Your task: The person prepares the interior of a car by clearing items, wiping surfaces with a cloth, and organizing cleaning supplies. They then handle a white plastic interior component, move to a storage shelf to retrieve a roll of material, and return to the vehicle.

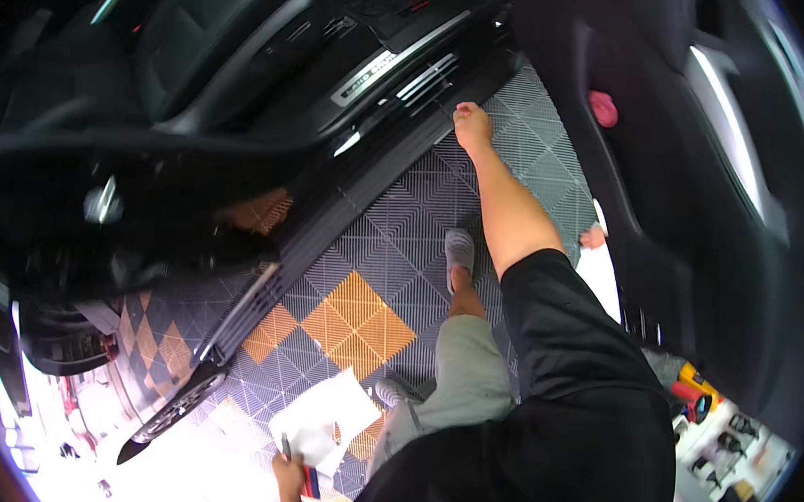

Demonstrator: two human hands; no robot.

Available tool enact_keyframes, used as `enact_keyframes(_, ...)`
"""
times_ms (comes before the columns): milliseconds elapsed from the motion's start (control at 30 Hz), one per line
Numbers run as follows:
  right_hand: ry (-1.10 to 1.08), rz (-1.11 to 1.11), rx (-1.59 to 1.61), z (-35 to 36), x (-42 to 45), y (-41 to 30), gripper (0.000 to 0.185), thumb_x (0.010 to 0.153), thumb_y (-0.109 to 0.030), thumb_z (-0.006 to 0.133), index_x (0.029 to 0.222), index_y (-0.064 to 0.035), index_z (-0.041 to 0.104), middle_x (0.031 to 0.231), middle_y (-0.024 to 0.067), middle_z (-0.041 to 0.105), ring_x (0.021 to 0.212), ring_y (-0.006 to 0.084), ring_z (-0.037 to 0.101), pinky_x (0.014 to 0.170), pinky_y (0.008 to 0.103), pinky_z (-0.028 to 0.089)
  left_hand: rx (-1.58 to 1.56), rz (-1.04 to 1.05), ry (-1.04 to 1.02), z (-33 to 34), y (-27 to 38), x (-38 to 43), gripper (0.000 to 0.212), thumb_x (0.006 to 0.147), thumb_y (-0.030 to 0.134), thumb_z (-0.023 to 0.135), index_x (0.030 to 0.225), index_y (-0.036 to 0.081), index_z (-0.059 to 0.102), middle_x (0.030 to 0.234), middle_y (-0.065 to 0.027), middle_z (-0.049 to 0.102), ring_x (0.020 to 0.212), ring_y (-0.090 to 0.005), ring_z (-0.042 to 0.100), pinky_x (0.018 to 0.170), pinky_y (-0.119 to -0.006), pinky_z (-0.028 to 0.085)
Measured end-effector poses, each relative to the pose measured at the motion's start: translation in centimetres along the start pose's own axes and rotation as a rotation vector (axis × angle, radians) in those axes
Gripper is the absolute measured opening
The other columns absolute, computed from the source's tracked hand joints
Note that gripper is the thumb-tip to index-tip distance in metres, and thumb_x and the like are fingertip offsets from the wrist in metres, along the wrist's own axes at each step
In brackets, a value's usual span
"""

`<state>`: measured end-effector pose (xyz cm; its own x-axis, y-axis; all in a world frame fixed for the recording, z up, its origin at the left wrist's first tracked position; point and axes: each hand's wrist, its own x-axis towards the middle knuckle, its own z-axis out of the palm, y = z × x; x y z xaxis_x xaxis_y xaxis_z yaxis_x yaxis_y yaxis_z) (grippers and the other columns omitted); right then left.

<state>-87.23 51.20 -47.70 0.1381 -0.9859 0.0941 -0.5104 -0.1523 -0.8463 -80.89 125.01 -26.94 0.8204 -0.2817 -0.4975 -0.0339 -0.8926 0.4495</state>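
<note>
My right hand (473,125) is curled into a fist on an outstretched arm, just beside the black running board (386,179) of a car. Nothing shows between its fingers. Low in the view, my left hand (289,476) grips a slim dark tool (286,446) that juts above the fist. A flat red and dark-blue piece (311,482) shows against that hand, and a white sheet (316,400) lies or hangs beside it; glare hides whether the hand holds them. Above the running board is a door sill plate (371,79) bearing writing.
An open car door (664,165) stands at the right, a pink cloth (603,109) in its pocket. Another person's hand (592,236) is at its edge. A second door (129,208) and a dark seat (207,30) are at the left. Patterned floor tiles (402,251) lie below.
</note>
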Motion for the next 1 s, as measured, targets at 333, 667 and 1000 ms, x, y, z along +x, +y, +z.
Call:
enact_keyframes(333,0.012,-0.048,-0.204,13.3,13.2,6.5,0.022,0.080,-0.012,0.058,0.097,-0.0003,0.063,0.095,0.0202,0.060,0.088,0.0359,0.059,0.079,0.0429,0.048,0.071,-0.566,-0.074,4.8,14.5,3.0,0.018,0.072,0.006,0.061,0.085,-0.008,0.060,0.072,-0.0117,0.062,0.063,-0.0188,0.057,0.060,-0.032,0.046)
enact_keyframes(667,-0.370,0.275,-0.380,-9.1,-17.8,12.4,0.029,0.082,-0.016,0.053,0.108,-0.0042,0.060,0.097,0.0250,0.063,0.092,0.0416,0.060,0.081,0.0487,0.047,-0.030,-0.145,-0.204,3.7,10.3,7.8,0.018,0.070,0.006,0.062,0.082,-0.007,0.055,0.073,-0.0102,0.057,0.067,-0.0191,0.052,0.064,-0.034,0.044)
enact_keyframes(1000,-0.582,0.874,-1.032,-57.0,-58.1,12.8,0.040,0.089,-0.031,0.048,0.106,-0.0003,0.065,0.114,0.0244,0.059,0.106,0.0383,0.058,0.089,0.0451,0.046,0.003,0.640,-0.394,3.8,5.9,12.7,0.010,0.072,0.009,0.057,0.073,0.001,0.051,0.061,-0.0017,0.050,0.052,-0.0124,0.045,0.049,-0.031,0.037)
